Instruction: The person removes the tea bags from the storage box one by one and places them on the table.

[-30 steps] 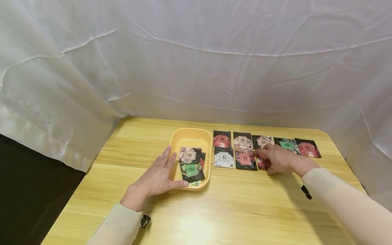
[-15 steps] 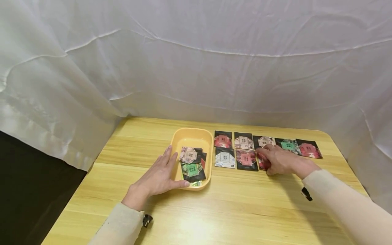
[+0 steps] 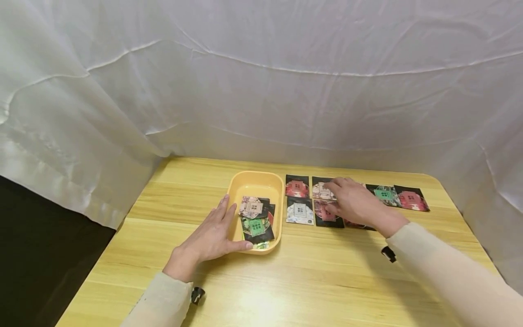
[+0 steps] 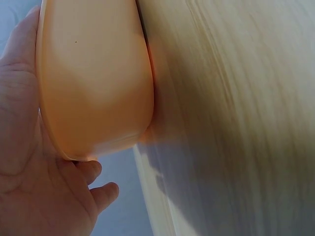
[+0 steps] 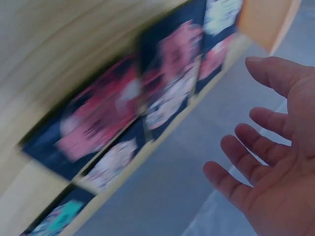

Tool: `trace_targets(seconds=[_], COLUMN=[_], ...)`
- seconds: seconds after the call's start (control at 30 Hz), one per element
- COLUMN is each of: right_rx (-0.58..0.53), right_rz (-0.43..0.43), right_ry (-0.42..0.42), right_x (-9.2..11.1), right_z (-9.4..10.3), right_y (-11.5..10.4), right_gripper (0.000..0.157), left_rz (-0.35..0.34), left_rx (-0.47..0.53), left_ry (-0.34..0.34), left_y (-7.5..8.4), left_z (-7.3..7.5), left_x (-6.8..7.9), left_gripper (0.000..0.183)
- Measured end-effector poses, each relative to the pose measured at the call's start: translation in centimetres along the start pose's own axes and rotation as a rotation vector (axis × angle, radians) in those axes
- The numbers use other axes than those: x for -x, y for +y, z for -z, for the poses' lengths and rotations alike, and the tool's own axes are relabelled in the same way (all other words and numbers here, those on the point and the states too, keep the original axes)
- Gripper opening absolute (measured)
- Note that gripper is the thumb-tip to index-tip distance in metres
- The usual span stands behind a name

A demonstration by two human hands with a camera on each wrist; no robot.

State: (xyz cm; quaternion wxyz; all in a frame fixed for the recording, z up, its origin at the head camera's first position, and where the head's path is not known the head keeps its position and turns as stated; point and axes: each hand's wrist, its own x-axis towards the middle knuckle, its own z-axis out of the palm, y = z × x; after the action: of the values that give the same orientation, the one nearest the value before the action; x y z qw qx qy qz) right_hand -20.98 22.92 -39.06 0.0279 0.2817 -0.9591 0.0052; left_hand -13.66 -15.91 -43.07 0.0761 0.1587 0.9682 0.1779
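My left hand (image 3: 206,240) rests along the left rim of a yellow-orange plastic tray (image 3: 255,181), its fingers extended and thumb at the near end. Inside lie several overlapping flat sachets, the upper ones a green-labelled sachet (image 3: 256,228) and a pale-pink-labelled sachet (image 3: 251,207). To the right, my right hand (image 3: 357,200) hovers over two rows of similar sachets, holding nothing. In the right wrist view its fingers are loosely spread above a red-labelled sachet (image 5: 93,123). It partly covers the middle sachets in the head view.
Uncovered sachets include a red sachet (image 3: 297,186), a white sachet (image 3: 300,210), a green sachet (image 3: 383,194) and a pink sachet (image 3: 411,198). They lie on a wooden table (image 3: 286,277). A pale cloth (image 3: 286,100) hangs behind its far edge.
My right hand has left the lower red sachet at the row's right end and moved left and slightly up. The left hand and tray stay put.
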Motion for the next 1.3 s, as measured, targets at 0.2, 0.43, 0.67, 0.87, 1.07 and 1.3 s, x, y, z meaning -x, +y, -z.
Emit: trace_targets(seconds=[0.2,0.43,0.67,0.87,1.07,1.3], right_rx=[-0.065,-0.122,-0.147,-0.166,-0.149,-0.125], right_rz=[0.013,0.055,0.043,0.048,0.066,0.053], right_ry=[0.006,0.037,-0.005,-0.063,-0.121,-0.168], right_x=[-2.5,-5.9,-8.7,-10.4,-11.5,-12.1], right_z=[0.9,0.9,0.0,-1.3,-2.6,-3.5], right_y=[-3.6,-7.9,-11.6,-13.9,-15.4,-16.3], right_gripper=[0.063,0.064,0.064,0.061,0.065,0.069], left_rz=[0.008,0.008,-0.001,-0.011,-0.023,-0.025], left_rx=[0.003,0.011,-0.004,-0.003,-0.010,0.006], left_ry=[-0.002,0.005,0.002,-0.002,-0.004,-0.006], left_y=[-0.2,-0.4,-0.5,-0.4,-0.5,-0.4], left_z=[-0.1,-0.2,-0.2,-0.1,-0.2,-0.1], left_x=[0.2,0.3,0.2,0.2,0.1,0.0], left_gripper=[0.122,0.122,0.121,0.121,0.122,0.121])
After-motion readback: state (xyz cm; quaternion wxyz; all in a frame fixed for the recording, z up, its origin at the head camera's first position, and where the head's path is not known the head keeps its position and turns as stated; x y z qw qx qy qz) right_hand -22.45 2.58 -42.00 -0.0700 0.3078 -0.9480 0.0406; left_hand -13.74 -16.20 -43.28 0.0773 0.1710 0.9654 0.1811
